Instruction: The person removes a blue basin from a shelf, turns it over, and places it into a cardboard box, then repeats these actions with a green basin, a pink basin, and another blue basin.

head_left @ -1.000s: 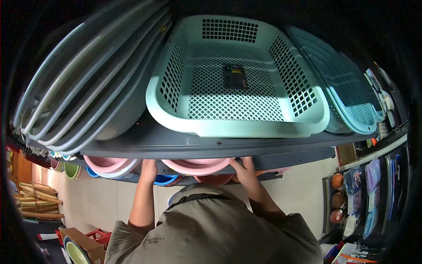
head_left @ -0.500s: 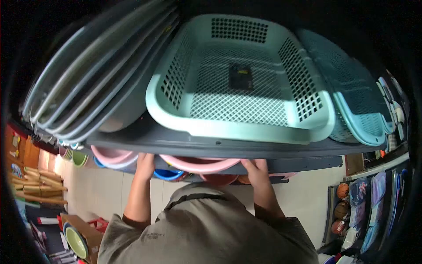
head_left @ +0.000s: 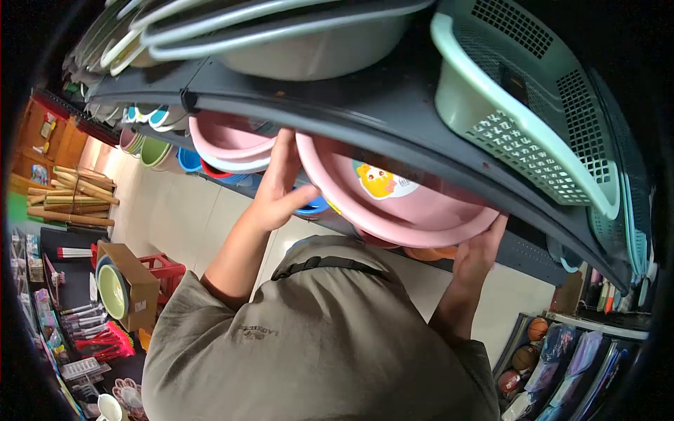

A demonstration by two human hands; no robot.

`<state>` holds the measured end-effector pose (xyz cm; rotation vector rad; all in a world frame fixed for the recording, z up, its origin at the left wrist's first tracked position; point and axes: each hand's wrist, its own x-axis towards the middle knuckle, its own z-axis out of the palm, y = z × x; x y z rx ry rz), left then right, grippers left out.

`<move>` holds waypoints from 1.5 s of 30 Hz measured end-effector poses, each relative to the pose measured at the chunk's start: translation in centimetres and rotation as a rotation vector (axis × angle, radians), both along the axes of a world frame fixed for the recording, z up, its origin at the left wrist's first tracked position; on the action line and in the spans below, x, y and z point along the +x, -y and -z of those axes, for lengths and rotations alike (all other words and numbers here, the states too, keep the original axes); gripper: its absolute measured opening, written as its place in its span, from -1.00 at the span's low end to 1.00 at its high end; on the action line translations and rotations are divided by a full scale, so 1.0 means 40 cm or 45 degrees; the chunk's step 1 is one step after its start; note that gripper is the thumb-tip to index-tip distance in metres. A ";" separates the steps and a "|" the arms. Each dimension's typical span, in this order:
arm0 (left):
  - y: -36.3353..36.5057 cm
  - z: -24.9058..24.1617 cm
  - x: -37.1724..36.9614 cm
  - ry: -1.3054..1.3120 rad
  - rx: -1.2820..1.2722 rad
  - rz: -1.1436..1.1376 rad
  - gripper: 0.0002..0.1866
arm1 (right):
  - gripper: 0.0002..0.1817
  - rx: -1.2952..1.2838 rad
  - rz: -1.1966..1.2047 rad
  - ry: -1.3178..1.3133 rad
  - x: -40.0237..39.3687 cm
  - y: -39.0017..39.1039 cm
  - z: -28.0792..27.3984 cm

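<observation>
A pink basin (head_left: 407, 210) with a yellow cartoon sticker sticks out from under the dark upper shelf (head_left: 337, 119). My left hand (head_left: 281, 189) is at its left rim, thumb spread from the fingers, the fingertips partly under the shelf edge. On the basin's right side, my right hand (head_left: 483, 245) grips the rim, its fingertips partly hidden. Another pink basin (head_left: 228, 144) rests on a white one just left of my left hand.
Above are grey basins (head_left: 295, 59) and a mint mesh basket (head_left: 519, 133). Buckets (head_left: 154, 151) stand at left, near wooden rolls (head_left: 70, 196) and a cardboard box (head_left: 140, 281). Basketballs (head_left: 525, 356) sit on a rack at lower right.
The pink basin has come further out from beneath the shelf, with both hands at its sides. The view has turned, so the mint basket now appears further right.
</observation>
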<state>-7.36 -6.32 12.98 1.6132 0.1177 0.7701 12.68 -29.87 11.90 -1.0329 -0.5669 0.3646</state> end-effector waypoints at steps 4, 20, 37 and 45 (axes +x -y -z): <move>0.006 -0.006 -0.053 -0.008 0.147 -0.012 0.24 | -0.07 -0.134 -0.017 0.169 -0.042 0.026 0.011; 0.139 -0.047 -0.216 -0.070 0.232 -0.187 0.37 | 0.09 -0.214 0.010 0.233 -0.192 0.092 -0.050; 0.186 -0.018 -1.134 0.068 0.086 -0.906 0.42 | 0.06 -0.068 -0.801 0.384 -0.919 -0.251 -0.110; 0.375 -0.041 -1.162 0.051 0.038 -1.336 0.44 | 0.18 0.011 -1.263 0.333 -0.922 -0.323 -0.118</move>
